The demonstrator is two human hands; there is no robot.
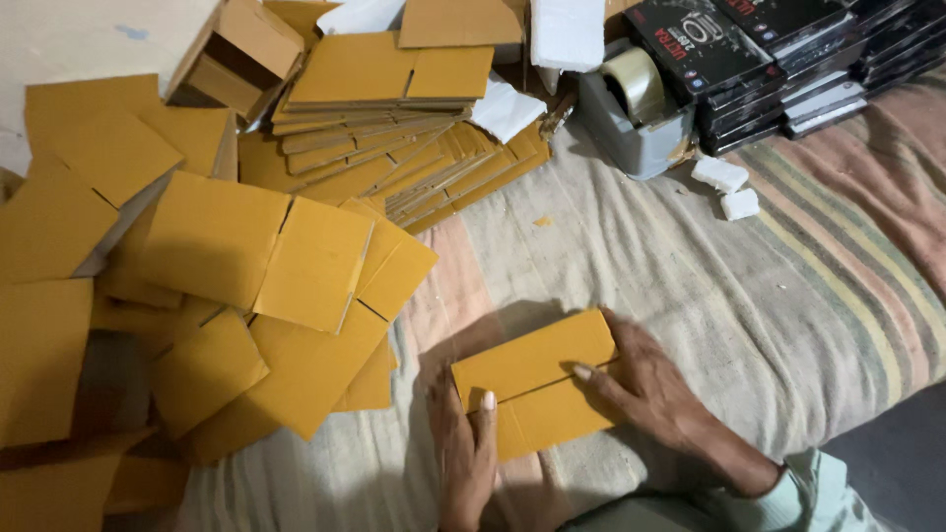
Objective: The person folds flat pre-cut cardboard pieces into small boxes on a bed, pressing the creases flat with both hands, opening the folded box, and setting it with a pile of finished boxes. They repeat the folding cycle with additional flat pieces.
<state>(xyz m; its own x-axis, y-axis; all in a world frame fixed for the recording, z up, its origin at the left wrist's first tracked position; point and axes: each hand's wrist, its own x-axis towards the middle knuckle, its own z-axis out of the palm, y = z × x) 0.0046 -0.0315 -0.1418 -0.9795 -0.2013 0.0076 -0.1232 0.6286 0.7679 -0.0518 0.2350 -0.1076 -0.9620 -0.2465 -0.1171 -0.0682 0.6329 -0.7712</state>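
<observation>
A striped blanket [769,296] covered most of the frame, its pale and pinkish bands running from centre to the right edge, with a dark gap at the lower right corner. The broad middle stretch of it, from the centre toward the right, lay bare and gave the most open room.

The left half was crowded by a loose heap of flat yellow cardboard blanks [227,286], overlapping at all angles and running off the left and bottom edges. Above it, at upper centre, a neater fanned stack of blanks [394,128] sloped toward the middle, and a half-opened carton [241,59] sat at upper left.

At the upper right, a pile of flat black boxes [778,59] ran off the top edge. Just left of it stood a grey tape dispenser [636,113], and two small white foam bits [729,187] lay near its base.

At lower centre, well apart from the dispenser and just right of the heap's edge, lay the small folded yellow box [537,379], tilted, its flaps meeting along a seam. The left hand [465,458] lay flat, its grip released, a fingertip pressing the box's near-left flap. The right hand [650,389] rested against the box's right edge, grip loose, its thumb on the seam.
</observation>
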